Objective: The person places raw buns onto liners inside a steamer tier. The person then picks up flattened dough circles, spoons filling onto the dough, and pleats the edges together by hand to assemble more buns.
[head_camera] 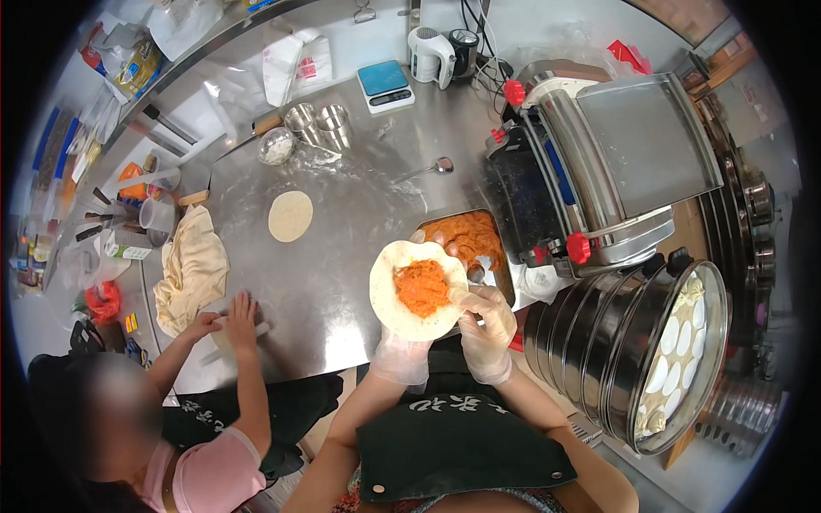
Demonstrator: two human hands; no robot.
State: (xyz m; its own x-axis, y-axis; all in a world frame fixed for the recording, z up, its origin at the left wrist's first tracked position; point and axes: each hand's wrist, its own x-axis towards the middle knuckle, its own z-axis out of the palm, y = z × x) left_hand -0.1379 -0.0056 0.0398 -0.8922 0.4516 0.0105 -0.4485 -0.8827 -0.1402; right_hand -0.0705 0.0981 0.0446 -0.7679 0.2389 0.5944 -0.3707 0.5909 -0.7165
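A round dough wrapper [385, 295] with a mound of orange filling [422, 287] at its middle lies on my gloved left hand [401, 359], whose palm and most fingers are hidden beneath it. Fingers of my right hand [489, 324], also in a clear plastic glove, pinch the wrapper's right edge. Just behind both hands, a metal tray [511, 282] holds more orange filling [471, 234], with a spoon partly visible in it. Another flat dough round [290, 216] rests on the steel worktable [333, 263], away from my hands.
A co-worker's hands [242, 320] work on dough at the left, beside a crumpled cloth [192, 276]. Metal cups [333, 125], a scale [385, 83] and a spoon [442, 165] stand or lie farther back. A dough sheeter [603, 154] and stacked steamers [596, 346] occupy the right.
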